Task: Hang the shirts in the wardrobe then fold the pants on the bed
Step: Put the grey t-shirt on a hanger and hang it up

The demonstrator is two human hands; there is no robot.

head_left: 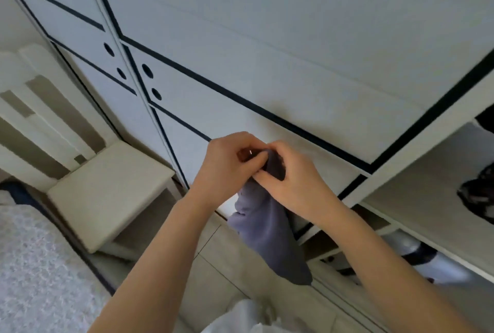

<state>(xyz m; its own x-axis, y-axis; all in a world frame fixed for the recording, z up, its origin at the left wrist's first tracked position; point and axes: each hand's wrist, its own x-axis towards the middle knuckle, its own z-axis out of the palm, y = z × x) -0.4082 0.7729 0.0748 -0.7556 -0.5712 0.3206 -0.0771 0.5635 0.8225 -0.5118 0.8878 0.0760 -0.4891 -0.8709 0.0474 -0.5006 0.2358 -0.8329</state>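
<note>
Head view. Pinching the top of the grey shirt (pixel 270 239) with left hand (pixel 227 161) and right hand (pixel 291 180), both curled tight. Hangs down before the white wardrobe door (pixel 240 65). Could slip and drop from a loose pinch.

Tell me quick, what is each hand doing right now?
Left hand: closed, pinching the top of the grey garment.
Right hand: closed, gripping the same garment's top.
</note>
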